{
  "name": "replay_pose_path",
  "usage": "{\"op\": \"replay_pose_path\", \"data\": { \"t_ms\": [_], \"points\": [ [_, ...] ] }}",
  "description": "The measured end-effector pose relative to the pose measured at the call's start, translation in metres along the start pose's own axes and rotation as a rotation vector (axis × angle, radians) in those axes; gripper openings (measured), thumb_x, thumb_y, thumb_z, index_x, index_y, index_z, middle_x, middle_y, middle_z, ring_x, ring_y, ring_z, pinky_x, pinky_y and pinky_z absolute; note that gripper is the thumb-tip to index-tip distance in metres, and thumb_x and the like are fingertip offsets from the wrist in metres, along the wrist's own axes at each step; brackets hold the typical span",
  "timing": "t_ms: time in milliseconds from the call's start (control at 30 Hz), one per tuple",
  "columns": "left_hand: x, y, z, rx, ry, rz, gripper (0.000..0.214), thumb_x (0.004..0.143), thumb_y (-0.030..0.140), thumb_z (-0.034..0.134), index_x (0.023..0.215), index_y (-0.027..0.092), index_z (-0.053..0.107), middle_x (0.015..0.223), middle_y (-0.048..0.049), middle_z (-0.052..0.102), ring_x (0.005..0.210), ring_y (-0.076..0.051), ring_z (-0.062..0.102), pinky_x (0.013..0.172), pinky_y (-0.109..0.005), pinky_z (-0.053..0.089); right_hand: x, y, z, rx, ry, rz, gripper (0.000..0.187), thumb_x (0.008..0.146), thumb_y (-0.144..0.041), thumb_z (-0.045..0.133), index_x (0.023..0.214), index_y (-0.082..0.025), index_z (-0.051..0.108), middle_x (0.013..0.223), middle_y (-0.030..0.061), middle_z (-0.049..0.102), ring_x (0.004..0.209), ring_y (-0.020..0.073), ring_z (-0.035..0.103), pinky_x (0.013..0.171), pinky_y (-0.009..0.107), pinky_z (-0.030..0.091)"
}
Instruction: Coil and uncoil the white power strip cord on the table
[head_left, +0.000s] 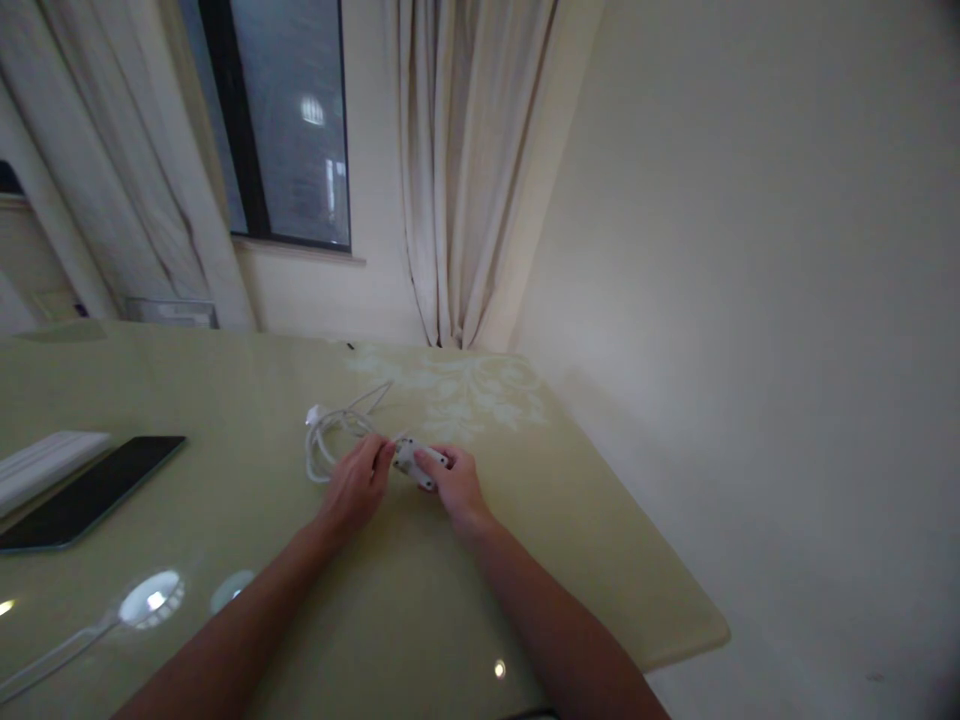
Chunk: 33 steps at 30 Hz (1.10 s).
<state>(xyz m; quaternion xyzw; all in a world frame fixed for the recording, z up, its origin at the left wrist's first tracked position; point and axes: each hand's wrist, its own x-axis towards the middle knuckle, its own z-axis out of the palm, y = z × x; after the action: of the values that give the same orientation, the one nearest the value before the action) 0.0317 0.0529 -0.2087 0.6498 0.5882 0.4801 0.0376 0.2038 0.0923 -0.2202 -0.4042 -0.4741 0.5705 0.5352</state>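
My right hand (460, 485) grips a small white extension-socket-like block (412, 459), thumb on top. Its face has dark spots near the corners, like screw holes. At the block's left end my left hand (361, 484) is closed in a pinch, its fingertips close to or touching that end. What the left fingers hold, if anything, is too small to make out. A loosely coiled white cable (319, 450) lies on the table just beyond the left hand, with a white plug (313, 414) at its far left. Whether the cable joins the block is hidden by my fingers.
A black flat tablet-like slab (94, 490) and a long white box (49, 462) lie at the left. Nearer me is a round white disc (150, 598) with a cord. The pale green table (600, 560) has its right edge beside a wall (750, 300); curtains (472, 170) hang behind.
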Motion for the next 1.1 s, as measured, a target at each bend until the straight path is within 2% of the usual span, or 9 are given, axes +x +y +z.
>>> {"op": "replay_pose_path", "data": {
  "t_ms": [100,300,400,667,767,867,967,1033,1100],
  "points": [
    [-0.003,0.007,-0.002,-0.021,-0.014,0.1,0.032,0.105,0.045,0.044,0.083,0.025,0.057,0.079,-0.0043,0.064,0.076,-0.021,0.062,0.075,-0.032,0.048,-0.007,0.003,0.01,0.076,-0.022,0.12,0.041,0.067,-0.047,0.094,0.091,-0.017,0.08,0.08,0.0028,0.077,0.069,0.0162,0.067,0.062,0.027,0.056],
    [-0.009,0.012,0.0,-0.058,-0.085,0.287,0.028,0.107,0.038,0.047,0.091,0.023,0.066,0.085,-0.0068,0.067,0.079,-0.02,0.065,0.076,-0.031,0.052,-0.015,-0.009,0.016,0.389,0.078,0.269,0.058,0.053,-0.034,0.102,0.1,-0.022,0.07,0.088,0.0009,0.079,0.076,0.0181,0.075,0.072,0.033,0.064],
    [-0.01,0.012,0.0,-0.052,-0.125,0.329,0.029,0.107,0.037,0.046,0.095,0.023,0.068,0.089,-0.0091,0.07,0.085,-0.022,0.068,0.08,-0.032,0.054,-0.02,-0.01,0.02,0.416,0.063,0.274,0.059,0.057,-0.034,0.1,0.105,-0.023,0.068,0.086,-0.0003,0.078,0.072,0.0162,0.073,0.068,0.03,0.062],
    [-0.01,0.018,-0.002,-0.067,-0.051,0.442,0.02,0.106,0.028,0.05,0.095,0.021,0.065,0.086,-0.0058,0.065,0.08,-0.019,0.066,0.077,-0.029,0.055,-0.027,-0.011,0.024,0.48,0.082,0.262,0.063,0.061,-0.034,0.099,0.114,-0.024,0.067,0.089,0.0001,0.079,0.072,0.0151,0.072,0.063,0.025,0.058],
    [-0.009,0.019,-0.001,-0.095,0.056,0.416,0.014,0.106,0.024,0.051,0.099,0.021,0.062,0.088,-0.0045,0.064,0.078,-0.017,0.064,0.073,-0.028,0.054,-0.024,-0.016,0.022,0.524,0.077,0.214,0.062,0.06,-0.033,0.1,0.113,-0.024,0.068,0.094,-0.0004,0.08,0.079,0.0157,0.075,0.072,0.027,0.062],
    [-0.008,0.019,0.001,-0.104,0.17,0.349,0.015,0.107,0.021,0.048,0.106,0.02,0.063,0.1,-0.0065,0.064,0.087,-0.018,0.064,0.077,-0.029,0.055,-0.021,-0.021,0.02,0.545,0.078,0.168,0.056,0.061,-0.032,0.1,0.108,-0.025,0.07,0.096,-0.0018,0.079,0.081,0.0159,0.075,0.076,0.029,0.064],
    [-0.008,0.019,0.003,-0.112,0.198,0.306,0.016,0.107,0.023,0.048,0.105,0.021,0.064,0.106,-0.0077,0.063,0.095,-0.02,0.064,0.085,-0.033,0.056,-0.019,-0.023,0.018,0.546,0.06,0.172,0.053,0.062,-0.032,0.1,0.107,-0.024,0.072,0.094,-0.0012,0.08,0.081,0.0158,0.075,0.077,0.029,0.064],
    [-0.008,0.021,0.004,-0.127,0.22,0.233,0.012,0.105,0.028,0.053,0.107,0.021,0.063,0.106,-0.0077,0.062,0.093,-0.02,0.063,0.084,-0.034,0.056,-0.018,-0.022,0.018,0.561,0.043,0.17,0.051,0.063,-0.032,0.1,0.106,-0.024,0.072,0.095,-0.0006,0.081,0.083,0.0159,0.075,0.079,0.029,0.064],
    [-0.009,0.023,0.004,-0.152,0.227,0.131,0.018,0.102,0.036,0.06,0.112,0.021,0.06,0.103,-0.0069,0.061,0.088,-0.021,0.063,0.079,-0.035,0.057,-0.019,-0.021,0.018,0.573,0.027,0.168,0.049,0.064,-0.032,0.099,0.105,-0.024,0.073,0.097,-0.0006,0.081,0.084,0.0166,0.076,0.08,0.03,0.064]
  ]
}}
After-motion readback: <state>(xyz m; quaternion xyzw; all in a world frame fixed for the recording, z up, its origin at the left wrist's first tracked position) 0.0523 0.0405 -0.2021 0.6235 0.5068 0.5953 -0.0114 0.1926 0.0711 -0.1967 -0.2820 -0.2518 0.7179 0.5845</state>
